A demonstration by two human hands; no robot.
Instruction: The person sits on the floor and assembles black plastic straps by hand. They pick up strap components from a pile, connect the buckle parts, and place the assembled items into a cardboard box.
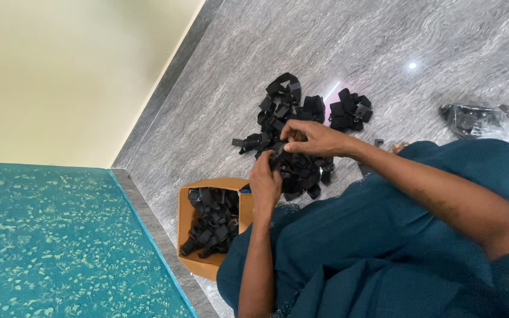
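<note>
Even bright light; small glare spot on glossy grey floor (384, 53); sharp focus, soft shadows.

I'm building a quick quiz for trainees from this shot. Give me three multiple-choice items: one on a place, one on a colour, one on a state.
1. Where is the cardboard box?
A. beside the person's left knee
B. on the teal surface
C. against the wall

2. What colour are the plastic parts?
A. white
B. black
C. red

3. What are the hands doing?
A. resting apart
B. both on one part
C. lifting the box

Answers: 1 A, it sits on the grey floor by the knee. 2 B, all look black. 3 B, left hand and right hand meet on one black piece.
</note>
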